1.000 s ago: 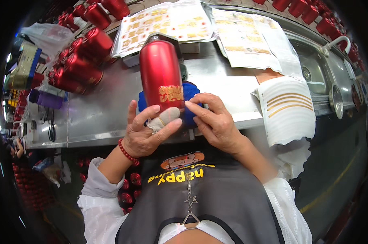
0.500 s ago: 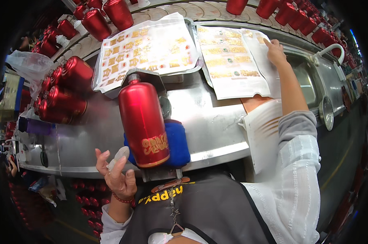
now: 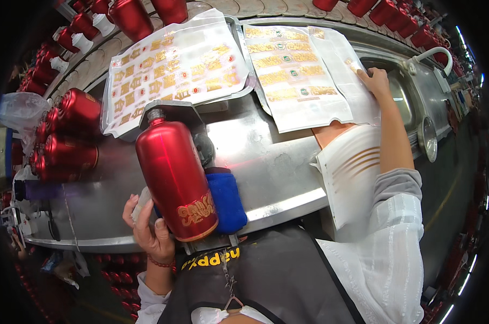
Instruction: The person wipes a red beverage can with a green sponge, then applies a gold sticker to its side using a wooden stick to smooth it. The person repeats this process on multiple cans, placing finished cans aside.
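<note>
A shiny red bottle (image 3: 171, 167) with gold lettering near its base lies tilted on a metal stand (image 3: 188, 108). A blue cloth (image 3: 226, 201) is beside it. My left hand (image 3: 151, 235) is just left of the bottle's lower end, with a whitish flat piece (image 3: 143, 202) held between its fingers, partly hidden by them. Out to the right, my right hand (image 3: 378, 82) pinches what looks like a small gold decal (image 3: 353, 66) over the right part of a decal sheet (image 3: 304, 110). Another decal sheet (image 3: 171, 81) lies on a tray to the left.
Several red bottles (image 3: 66, 154) lie at the left of the metal table (image 3: 266, 156). More red bottles stand on a curved-plate conveyor (image 3: 225, 7) at the back. A sink (image 3: 401, 89) with a white faucet (image 3: 438, 51) is at the right. White sheets (image 3: 350, 173) hang near my right sleeve.
My right hand has moved right and nearer across the sheet, the small gold decal shifting with it. My left hand has come closer to the bottle. The whole view has shifted slightly.
</note>
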Demonstrator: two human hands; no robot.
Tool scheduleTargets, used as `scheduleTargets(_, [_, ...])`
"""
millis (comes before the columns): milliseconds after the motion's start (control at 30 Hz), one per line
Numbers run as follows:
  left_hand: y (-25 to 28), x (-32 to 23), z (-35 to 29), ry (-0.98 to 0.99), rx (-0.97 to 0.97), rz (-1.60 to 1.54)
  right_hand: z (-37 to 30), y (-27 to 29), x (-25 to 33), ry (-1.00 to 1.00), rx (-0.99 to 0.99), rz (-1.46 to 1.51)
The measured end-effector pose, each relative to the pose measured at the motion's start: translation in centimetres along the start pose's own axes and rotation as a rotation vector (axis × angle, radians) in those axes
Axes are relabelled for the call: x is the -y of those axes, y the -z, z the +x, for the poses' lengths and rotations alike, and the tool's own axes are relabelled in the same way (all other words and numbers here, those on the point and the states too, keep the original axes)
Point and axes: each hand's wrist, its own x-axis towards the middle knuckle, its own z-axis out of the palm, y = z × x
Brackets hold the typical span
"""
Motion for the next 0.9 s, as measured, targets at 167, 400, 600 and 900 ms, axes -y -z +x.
scheduleTargets(167, [-0.7, -0.2, -0.4, 0.082, -0.045, -0.193, 1.6, 0.0, -0.8, -0.098, 0.061, 0.241])
scheduleTargets(400, [-0.7, -0.7, -1.1, 0.059, 0.033, -0.211, 2.0, 2.0, 0.0, 0.451, -0.368, 0.149])
scheduleTargets(600, [-1.1, -1.5, -0.2, -0.025, 0.156, 0.01, 1.4, 0.8, 1.3, 0.256, 0.201, 0.033])
scheduleTargets(900, [0.2, -4.1, 1.5, -0.078, 0.061, 0.296, -7.5, 11.7, 14.6, 0.848, -0.208, 0.26])
